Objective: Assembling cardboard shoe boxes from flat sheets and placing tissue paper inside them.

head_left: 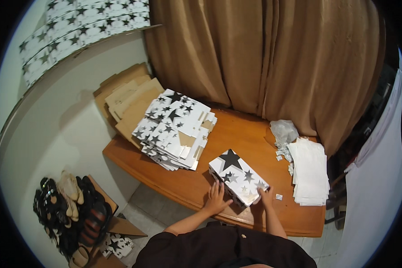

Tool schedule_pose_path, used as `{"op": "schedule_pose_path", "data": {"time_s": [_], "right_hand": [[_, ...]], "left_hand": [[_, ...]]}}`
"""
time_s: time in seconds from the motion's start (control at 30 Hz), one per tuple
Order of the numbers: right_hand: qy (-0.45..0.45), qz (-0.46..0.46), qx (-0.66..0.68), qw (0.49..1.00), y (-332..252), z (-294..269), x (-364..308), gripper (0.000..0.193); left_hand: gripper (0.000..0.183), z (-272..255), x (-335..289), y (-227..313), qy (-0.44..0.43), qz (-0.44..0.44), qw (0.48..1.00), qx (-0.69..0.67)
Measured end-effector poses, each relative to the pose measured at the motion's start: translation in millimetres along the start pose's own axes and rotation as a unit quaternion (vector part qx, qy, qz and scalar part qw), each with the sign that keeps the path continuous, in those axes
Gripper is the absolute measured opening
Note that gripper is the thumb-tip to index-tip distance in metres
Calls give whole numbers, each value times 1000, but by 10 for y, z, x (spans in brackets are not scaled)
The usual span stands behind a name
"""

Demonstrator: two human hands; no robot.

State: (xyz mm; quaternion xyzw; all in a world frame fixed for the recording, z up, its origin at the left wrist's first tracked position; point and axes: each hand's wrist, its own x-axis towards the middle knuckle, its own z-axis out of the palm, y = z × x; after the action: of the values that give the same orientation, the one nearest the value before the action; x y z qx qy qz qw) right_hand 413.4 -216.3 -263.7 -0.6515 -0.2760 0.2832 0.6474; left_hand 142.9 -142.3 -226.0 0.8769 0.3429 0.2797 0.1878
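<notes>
A closed white shoebox (239, 176) with black and grey stars lies on the brown wooden table (236, 129), slanting down toward the right. Against its near left side rests my left hand (216, 198), fingers stretched and apart. My right hand (266, 196) grips the box's near right corner, its fingertips partly hidden behind the edge. To the right lies a stack of white paper sheets (309, 172). One small white packet (279, 197) sits just beyond my right hand.
Flat star-printed cartons (174, 120) are piled at the table's far left, with brown cardboard (134, 100) behind them. A crumpled clear plastic bag (283, 131) and several small packets lie beside the paper. Shoes (71, 201) stand low at left. A brown curtain (254, 53) hangs behind.
</notes>
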Motion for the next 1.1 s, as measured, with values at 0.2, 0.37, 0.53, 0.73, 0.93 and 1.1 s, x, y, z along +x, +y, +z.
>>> {"op": "schedule_pose_path", "data": {"time_s": [0.2,0.37,0.53,0.73,0.93,1.1], "right_hand": [[-40,13,-24,999,34,127,-750,67],[-99,-4,-14,995,-185,116,-1309,68],[-154,-138,-19,978,-884,384,-1874,71],[-303,-259,33,917,-1266,758,-2159,112],[-361,-420,61,831,-1603,1565,-2303,117],[-409,-490,135,758,-1835,2585,-2420,113]], "left_hand": [[106,276,-548,308,-83,-88,979,-162],[97,-73,-768,558,35,-101,952,-288],[87,-815,-1093,940,97,-149,890,-419],[105,-1574,-1462,1092,162,-69,915,-364],[120,-2259,-1806,969,255,-114,944,-177],[120,-3125,-1949,643,349,-53,934,-63]]}}
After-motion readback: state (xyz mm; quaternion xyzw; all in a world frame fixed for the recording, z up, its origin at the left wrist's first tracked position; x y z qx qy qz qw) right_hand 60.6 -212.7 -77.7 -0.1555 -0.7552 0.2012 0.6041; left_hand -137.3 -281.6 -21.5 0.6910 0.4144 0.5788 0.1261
